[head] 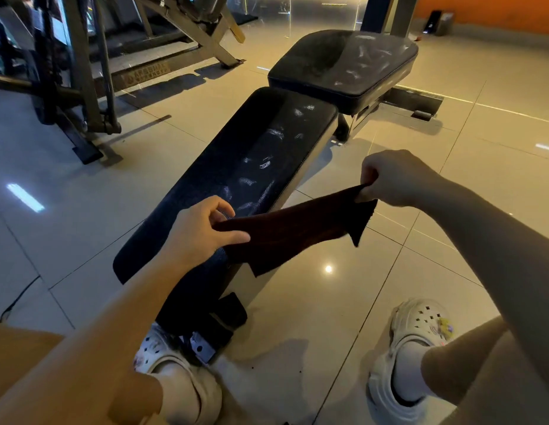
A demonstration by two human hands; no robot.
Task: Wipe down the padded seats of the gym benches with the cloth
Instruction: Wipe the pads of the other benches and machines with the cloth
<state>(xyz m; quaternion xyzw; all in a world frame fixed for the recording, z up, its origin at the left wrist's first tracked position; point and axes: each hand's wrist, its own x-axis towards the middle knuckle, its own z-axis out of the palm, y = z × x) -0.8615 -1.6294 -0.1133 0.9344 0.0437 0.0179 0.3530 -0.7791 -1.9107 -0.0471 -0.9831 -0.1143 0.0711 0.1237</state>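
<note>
Overhead, left hand (pixel 202 228) and right hand (pixel 389 177) pinch the cloth (pixel 294 228) taut between them.

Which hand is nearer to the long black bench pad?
Left. The left hand pinches the dark cloth directly over the long bench pad; the right hand holds the other end, off the pad's right edge.

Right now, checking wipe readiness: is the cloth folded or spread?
Spread, not folded: the cloth is stretched between left hand and right hand, corners hanging.
</note>
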